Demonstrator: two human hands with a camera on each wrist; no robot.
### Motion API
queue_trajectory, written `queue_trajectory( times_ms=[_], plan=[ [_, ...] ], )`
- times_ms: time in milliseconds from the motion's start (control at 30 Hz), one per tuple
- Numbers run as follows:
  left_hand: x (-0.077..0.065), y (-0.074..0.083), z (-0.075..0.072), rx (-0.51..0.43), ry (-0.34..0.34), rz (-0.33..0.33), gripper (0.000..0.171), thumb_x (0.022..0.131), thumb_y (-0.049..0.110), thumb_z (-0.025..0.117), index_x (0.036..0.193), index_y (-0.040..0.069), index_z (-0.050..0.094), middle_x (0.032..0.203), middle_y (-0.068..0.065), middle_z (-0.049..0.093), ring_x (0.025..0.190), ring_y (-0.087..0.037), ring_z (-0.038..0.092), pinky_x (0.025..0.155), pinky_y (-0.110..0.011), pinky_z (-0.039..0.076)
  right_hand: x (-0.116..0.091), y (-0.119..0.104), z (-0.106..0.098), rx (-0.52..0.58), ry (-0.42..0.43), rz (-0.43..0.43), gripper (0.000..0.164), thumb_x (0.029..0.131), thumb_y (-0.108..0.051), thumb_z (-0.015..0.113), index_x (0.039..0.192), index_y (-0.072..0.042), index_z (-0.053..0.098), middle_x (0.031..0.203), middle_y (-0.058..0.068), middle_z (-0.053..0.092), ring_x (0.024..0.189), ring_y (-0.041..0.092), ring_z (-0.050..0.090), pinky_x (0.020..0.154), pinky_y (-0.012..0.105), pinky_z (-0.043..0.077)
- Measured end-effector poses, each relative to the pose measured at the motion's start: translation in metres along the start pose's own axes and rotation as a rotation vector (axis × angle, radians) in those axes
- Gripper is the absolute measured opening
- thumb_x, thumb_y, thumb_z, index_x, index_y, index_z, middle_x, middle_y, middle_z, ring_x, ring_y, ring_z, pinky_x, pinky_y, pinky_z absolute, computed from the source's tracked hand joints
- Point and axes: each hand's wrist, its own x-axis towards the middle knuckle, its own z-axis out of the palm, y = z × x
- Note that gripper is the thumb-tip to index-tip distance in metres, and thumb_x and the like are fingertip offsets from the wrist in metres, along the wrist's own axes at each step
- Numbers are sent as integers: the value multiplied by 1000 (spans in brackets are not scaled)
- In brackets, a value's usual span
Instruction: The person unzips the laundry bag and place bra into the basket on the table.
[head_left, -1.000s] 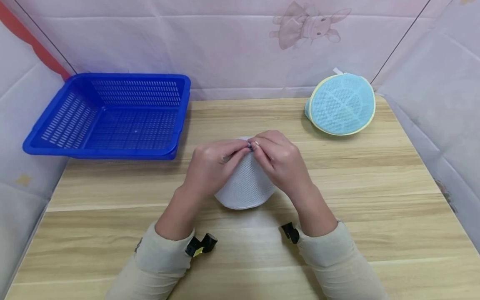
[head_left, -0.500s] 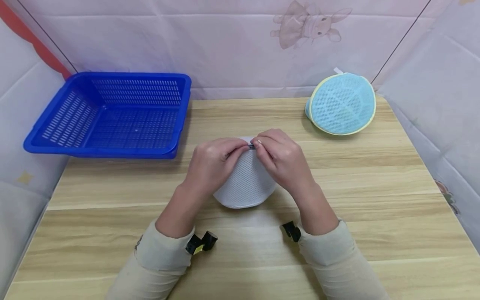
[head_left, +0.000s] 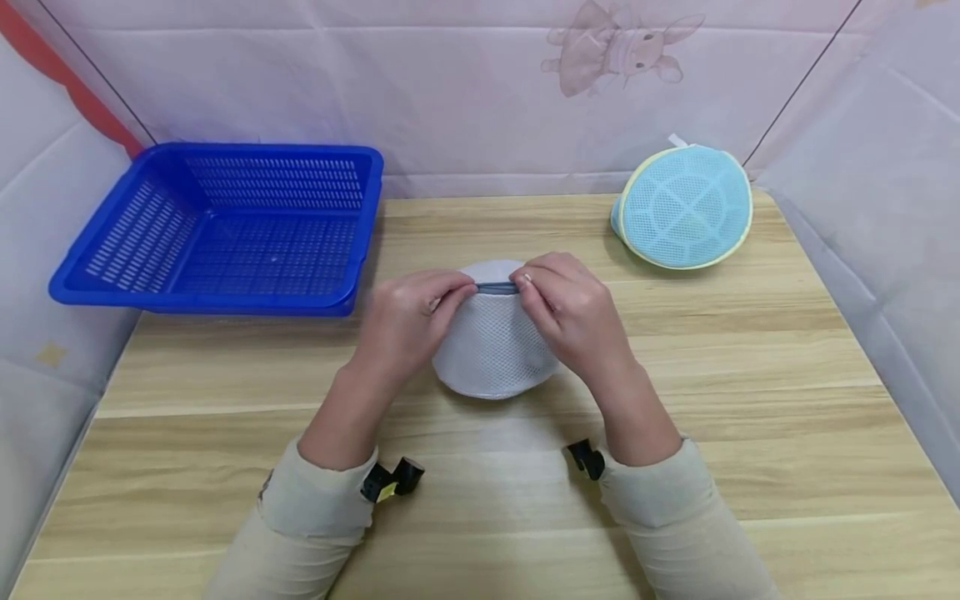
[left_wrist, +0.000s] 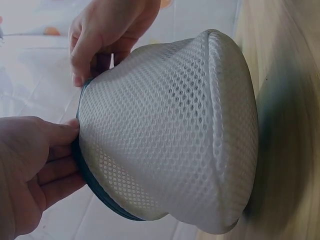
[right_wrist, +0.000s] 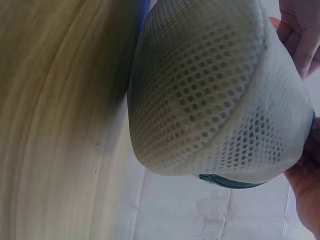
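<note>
A white mesh laundry bag [head_left: 495, 350] stands on the table in the middle of the head view, bulging and wide at its base. Along its top runs a dark blue-green zipper [head_left: 497, 288]. My left hand [head_left: 405, 312] pinches the left end of this zipper strip between thumb and fingers. At the strip's right end, my right hand [head_left: 573, 308] pinches in the same way, a short span apart. The left wrist view shows the mesh side and the dark zipper edge [left_wrist: 102, 192] curving below the fingers. What lies inside the bag is hidden.
A blue plastic basket [head_left: 366, 225] with slotted walls stands at the back left. At the back right sits a light-blue mesh bag [head_left: 686, 208] with yellow trim. Printed sheets wall off the wooden table [head_left: 480, 533] behind and at both sides.
My hands have drawn apart, mostly the left one moving left, so more of the dark zipper shows between them. The white bag's base has shifted slightly away from me.
</note>
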Motion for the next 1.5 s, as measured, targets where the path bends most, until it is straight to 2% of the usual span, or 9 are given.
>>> queue_trajectory(
  times_ms=[200, 333, 500, 800, 1200, 1500],
  plan=[
    [-1, 4, 2, -35, 6, 2, 14, 85, 18, 70, 91, 6, 75, 90, -6, 73, 85, -17, 70, 75, -28, 57, 0, -2, 1, 4, 8, 13, 19, 93, -12, 55, 90, -2, 71, 90, 9, 67, 87, 20, 60, 79, 29, 54],
    [0, 12, 6, -52, 7, 59, 13, 86, 17, 69, 91, 7, 75, 89, -4, 73, 85, -15, 70, 75, -27, 57, 0, -4, 3, 15, 12, 1, 17, 92, -11, 56, 90, -2, 71, 89, 9, 66, 86, 21, 60, 78, 29, 54],
    [0, 20, 12, -22, 1, 116, 14, 89, 17, 66, 95, 8, 74, 91, -2, 73, 88, -13, 69, 77, -26, 56, 0, -8, 6, 9, -4, -22, 19, 93, -11, 55, 89, -2, 71, 89, 9, 66, 87, 21, 60, 80, 28, 53],
    [2, 19, 12, 9, -21, 66, 13, 88, 16, 66, 94, 9, 75, 91, -2, 73, 89, -14, 69, 79, -27, 56, 0, -7, 5, 12, -24, -32, 21, 94, -12, 53, 90, -1, 71, 90, 9, 67, 87, 21, 61, 81, 29, 53],
    [0, 11, 6, 33, -19, 22, 13, 86, 17, 69, 91, 7, 75, 90, -4, 73, 86, -17, 70, 76, -30, 57, 0, -1, -1, -2, -9, 3, 20, 92, -11, 55, 92, -1, 72, 92, 10, 68, 89, 22, 61, 80, 30, 54],
    [-1, 7, 6, 20, -17, 5, 14, 87, 18, 68, 92, 7, 75, 91, -4, 73, 87, -16, 70, 77, -29, 57, 1, -2, 0, -1, -13, 18, 21, 93, -11, 54, 91, -1, 71, 91, 10, 68, 88, 21, 61, 80, 30, 54]
  ],
)
